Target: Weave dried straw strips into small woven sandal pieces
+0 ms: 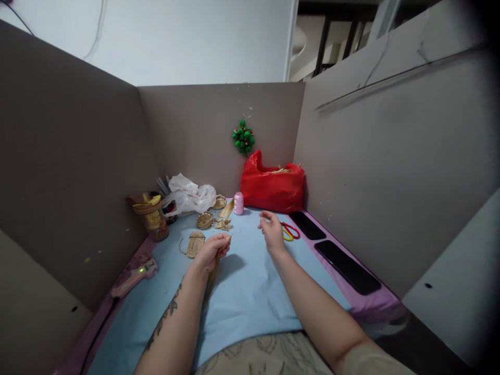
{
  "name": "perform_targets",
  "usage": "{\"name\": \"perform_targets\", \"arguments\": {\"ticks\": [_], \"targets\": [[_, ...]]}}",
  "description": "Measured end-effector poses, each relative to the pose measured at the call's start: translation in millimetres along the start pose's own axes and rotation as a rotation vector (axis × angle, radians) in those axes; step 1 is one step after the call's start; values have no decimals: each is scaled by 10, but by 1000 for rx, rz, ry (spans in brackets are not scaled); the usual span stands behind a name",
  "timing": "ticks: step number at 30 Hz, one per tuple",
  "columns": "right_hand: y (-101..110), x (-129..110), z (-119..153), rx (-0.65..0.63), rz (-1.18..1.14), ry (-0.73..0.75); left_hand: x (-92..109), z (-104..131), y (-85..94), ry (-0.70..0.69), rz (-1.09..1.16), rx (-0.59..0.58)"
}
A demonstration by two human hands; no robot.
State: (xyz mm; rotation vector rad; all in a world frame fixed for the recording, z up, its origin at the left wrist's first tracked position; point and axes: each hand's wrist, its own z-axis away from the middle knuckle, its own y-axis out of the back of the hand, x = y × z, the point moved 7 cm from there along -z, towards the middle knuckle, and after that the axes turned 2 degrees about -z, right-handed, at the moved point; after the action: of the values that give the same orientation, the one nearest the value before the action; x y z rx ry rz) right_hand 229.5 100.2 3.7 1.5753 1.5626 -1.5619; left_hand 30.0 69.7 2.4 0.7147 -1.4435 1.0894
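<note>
My left hand (215, 247) is closed in a pinch over the middle of the blue cloth. Tan dried plant fibre (213, 281) hangs below it along the wrist; a small tip shows at the fingertips. My right hand (271, 229) is raised to the right, fingers curled and thumb close to them; whatever it pinches is too small to make out. Just beyond it lie scissors (291, 232) with red and yellow handles. Left of my left hand is a flat woven piece (195, 245) with a loose cord. Farther back are a small round woven basket (204, 221) and fibre scraps (223, 224).
A pink thread spool (239, 203) stands before a red bag (272, 188). Two black phones (347, 266) lie along the right edge. At left are a pink glue gun (136, 277), a tool pot (154, 221) and a white plastic bag (191, 197). Grey panels (219, 125) enclose the table.
</note>
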Motion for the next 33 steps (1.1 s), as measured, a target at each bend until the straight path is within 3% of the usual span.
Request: {"name": "perform_targets", "arguments": {"ticks": [3, 4, 6, 11, 17, 23, 26, 33], "targets": [[-517, 38, 335, -558, 119, -79, -9, 4, -31, -5, -46, -30], [-617, 78, 445, -676, 144, -122, -10, 7, -41, -8, -61, -41], [-696, 142, 561, -767, 204, -167, -11, 15, -55, -9, -87, -54], [-622, 167, 475, -732, 383, -108, -29, 24, -63, 9, -117, -55], [-522, 47, 334, -565, 359, -2, -35, 40, -93, 23, -141, -68], [-692, 94, 556, -760, 129, -135, 6, 48, -124, -4, -143, -86], [-720, 107, 593, -800, 162, -121, -2, 48, -111, -5, -153, -77], [-592, -203, 450, -621, 473, 330, -77, 14, -84, 23, -272, -11]]}}
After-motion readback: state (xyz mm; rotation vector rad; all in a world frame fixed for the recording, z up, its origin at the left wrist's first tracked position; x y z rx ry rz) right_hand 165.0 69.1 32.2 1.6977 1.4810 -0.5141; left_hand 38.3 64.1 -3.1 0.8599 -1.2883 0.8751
